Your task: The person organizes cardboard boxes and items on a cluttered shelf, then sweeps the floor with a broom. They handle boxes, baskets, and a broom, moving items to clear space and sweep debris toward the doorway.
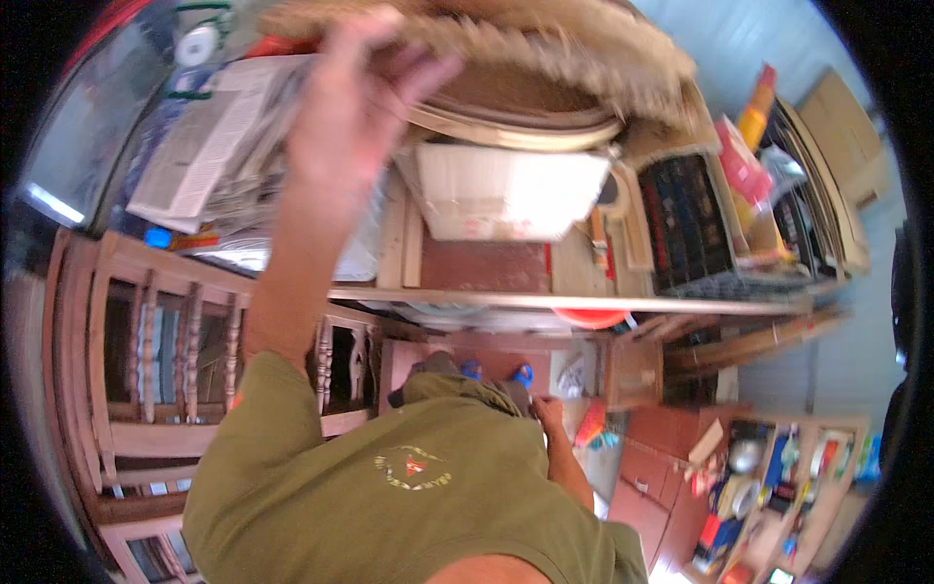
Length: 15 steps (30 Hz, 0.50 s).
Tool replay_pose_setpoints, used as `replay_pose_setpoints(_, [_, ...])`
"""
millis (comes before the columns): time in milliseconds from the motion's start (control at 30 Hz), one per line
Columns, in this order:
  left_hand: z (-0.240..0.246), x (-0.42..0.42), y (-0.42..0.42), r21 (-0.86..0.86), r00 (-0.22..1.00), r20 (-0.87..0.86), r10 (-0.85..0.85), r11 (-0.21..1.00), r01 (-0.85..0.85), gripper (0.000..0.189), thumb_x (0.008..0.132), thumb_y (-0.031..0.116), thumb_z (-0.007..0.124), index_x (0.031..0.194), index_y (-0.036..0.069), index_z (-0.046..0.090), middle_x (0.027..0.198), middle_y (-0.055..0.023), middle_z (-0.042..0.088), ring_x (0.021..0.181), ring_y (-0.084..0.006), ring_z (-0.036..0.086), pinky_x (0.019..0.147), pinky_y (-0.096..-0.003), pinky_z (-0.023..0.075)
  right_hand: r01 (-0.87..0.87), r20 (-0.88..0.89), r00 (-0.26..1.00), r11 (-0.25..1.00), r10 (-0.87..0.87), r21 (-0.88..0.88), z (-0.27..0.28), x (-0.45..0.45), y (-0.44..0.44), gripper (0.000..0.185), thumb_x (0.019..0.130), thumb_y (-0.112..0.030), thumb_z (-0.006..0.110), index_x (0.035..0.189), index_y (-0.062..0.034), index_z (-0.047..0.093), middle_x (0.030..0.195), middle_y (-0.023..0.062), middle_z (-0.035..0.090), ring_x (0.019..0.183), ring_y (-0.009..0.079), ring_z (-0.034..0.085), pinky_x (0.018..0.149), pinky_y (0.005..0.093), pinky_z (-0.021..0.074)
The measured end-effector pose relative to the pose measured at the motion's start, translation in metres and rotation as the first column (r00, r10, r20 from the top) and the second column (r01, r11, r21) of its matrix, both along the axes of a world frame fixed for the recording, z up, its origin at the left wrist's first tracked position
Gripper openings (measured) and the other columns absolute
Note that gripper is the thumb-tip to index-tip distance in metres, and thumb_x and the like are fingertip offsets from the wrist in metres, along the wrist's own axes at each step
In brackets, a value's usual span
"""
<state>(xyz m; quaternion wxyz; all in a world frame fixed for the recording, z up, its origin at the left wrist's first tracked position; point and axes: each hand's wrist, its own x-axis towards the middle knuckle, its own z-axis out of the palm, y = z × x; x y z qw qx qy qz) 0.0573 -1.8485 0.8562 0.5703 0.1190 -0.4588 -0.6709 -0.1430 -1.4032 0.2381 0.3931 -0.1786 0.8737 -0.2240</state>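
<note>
My left hand (350, 109) is raised at the top left, blurred, with its fingers at the edge of a brown fibrous thing with a frayed fringe (569, 55). Whether the fingers grip that edge cannot be made out. Under the fringe sits a round brown thing with a pale rim (525, 131), partly covered. A white box (511, 186) stands just below it on a wooden shelf (481, 296). Low at my side hangs my right hand (546, 412), small and partly hidden, beside my trousers; its fingers are unclear.
Stacked newspapers (193, 150) lie left of my raised arm. A dark crate (686, 219) stands right on the shelf, beside a pink container (740, 160). Wooden railing with turned spindles (146, 431) lines the left. At right, a cluttered shelf (773, 525) adjoins brown cabinets (646, 485).
</note>
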Motion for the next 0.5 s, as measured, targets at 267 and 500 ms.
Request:
replay_pose_setpoints(267, [-0.097, 0.044, 0.044, 0.325, 0.970, 0.121, -0.212, 0.932, 0.163, 0.071, 0.091, 0.024, 0.078, 0.146, 0.002, 0.040, 0.136, -0.0148, 0.060, 0.118, -0.0277, 0.066, 0.093, -0.0441, 0.0601, 0.159, 0.314, 0.947, 0.950, -0.069, -0.269, 0.006, -0.017, -0.003, 0.023, 0.083, -0.017, 0.070, 0.083, 0.0054, 0.076, 0.068, 0.0101, 0.072, 0.058, 0.0187, 0.068, 0.058, 0.0317, 0.0560])
replay_pose_setpoints(500, [-0.192, 0.075, 0.072, 0.044, 0.670, 0.701, -0.244, 0.953, 0.300, 0.063, 0.098, 0.021, 0.071, 0.152, 0.004, 0.043, 0.126, -0.0149, 0.068, 0.116, -0.0224, 0.066, 0.100, -0.0372, 0.0534, 0.188, 0.450, 0.888, 0.966, -0.091, -0.176, 0.010, -0.032, -0.035, 0.023, 0.084, -0.008, 0.070, 0.094, 0.0132, 0.070, 0.079, 0.0189, 0.073, 0.061, 0.0259, 0.072, 0.054, 0.0360, 0.0607])
